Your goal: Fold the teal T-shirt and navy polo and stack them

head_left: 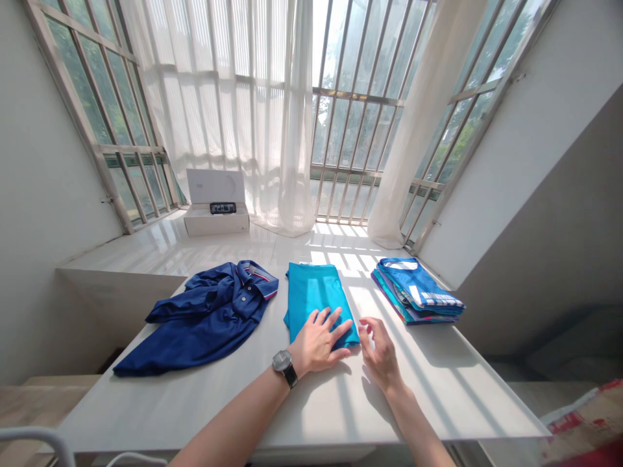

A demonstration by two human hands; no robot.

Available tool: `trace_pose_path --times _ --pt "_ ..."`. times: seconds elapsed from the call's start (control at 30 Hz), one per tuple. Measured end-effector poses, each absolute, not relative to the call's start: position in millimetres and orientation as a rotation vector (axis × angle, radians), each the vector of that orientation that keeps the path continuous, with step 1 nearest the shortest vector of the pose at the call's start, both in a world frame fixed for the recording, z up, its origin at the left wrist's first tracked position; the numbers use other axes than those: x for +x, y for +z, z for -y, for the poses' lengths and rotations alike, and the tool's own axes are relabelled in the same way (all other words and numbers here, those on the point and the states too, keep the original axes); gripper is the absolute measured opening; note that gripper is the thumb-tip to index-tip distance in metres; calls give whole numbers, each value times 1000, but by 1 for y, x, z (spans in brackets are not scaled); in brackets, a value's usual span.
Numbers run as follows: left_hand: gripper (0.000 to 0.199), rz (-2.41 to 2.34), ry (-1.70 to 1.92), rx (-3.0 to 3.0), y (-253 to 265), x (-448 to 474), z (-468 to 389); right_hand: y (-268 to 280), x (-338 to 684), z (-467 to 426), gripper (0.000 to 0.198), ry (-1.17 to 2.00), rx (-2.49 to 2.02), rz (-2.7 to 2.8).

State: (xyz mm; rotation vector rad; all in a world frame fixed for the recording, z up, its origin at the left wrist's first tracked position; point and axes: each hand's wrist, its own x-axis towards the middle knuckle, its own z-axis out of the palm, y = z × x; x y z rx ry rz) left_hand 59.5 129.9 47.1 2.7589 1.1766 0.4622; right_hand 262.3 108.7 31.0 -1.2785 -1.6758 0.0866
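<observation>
A folded teal garment (314, 288) lies flat in the middle of the white table. My left hand (318, 340), a watch (282, 363) on its wrist, rests palm down with spread fingers on the garment's near right part. Just beyond the garment's right edge is my right hand (380, 353), its fingers loosely curled and the thumb a little apart. No cloth shows between them; whether the fingertips touch the edge I cannot tell. To the left lies a navy polo shirt (209, 318), unfolded and rumpled, its collar facing away from me.
On the right sits a stack of folded clothes (418, 292), a blue printed shirt on top. An open white box (217, 224) with a dark device (222, 208) stands on the window ledge. Sheer curtains (272, 130) hang before barred windows. A white cable or tube (39, 436) shows at lower left.
</observation>
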Motion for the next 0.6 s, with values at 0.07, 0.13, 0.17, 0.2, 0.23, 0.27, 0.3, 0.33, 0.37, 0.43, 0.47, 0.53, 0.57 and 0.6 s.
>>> trace_pose_path --times 0.07,0.13,0.17,0.2,0.23,0.27,0.3,0.33,0.37,0.43,0.47,0.53,0.57,0.6 --pt "67 -1118 388 2761 49 64 -124 31 265 -109 23 99 -1316 1603" --pt "66 -1093 335 2764 52 68 -119 31 268 -110 23 111 -1334 1565" --pt "65 -1080 317 2765 54 69 -117 30 270 -111 24 109 -1335 1551" --pt "64 -1058 300 2763 56 70 -115 29 272 -112 24 100 -1331 1542" --pt "63 -1027 284 2759 58 70 -114 28 275 -114 24 85 -1323 1537" --pt "60 -989 272 2752 60 70 -113 28 277 -115 25 62 -1313 1531" --pt "57 -946 267 2743 63 70 -114 27 281 -117 26 37 -1305 1522" --pt "53 -902 269 2732 65 69 -115 27 284 -118 28 10 -1304 1507" --pt "49 -858 279 2723 68 68 -116 27 288 -119 29 -15 -1311 1487" --pt "42 -780 313 2720 74 66 -120 27 294 -120 32 -61 -1342 1441" --pt "41 -746 315 2726 77 65 -122 27 297 -120 33 -82 -1355 1425" --pt "50 -744 278 2742 82 62 -126 26 301 -120 32 -134 -1352 1424" --pt "57 -796 257 2748 84 61 -127 24 302 -121 32 -166 -1338 1437" --pt "64 -881 239 2753 85 60 -127 23 303 -121 31 -197 -1326 1458"
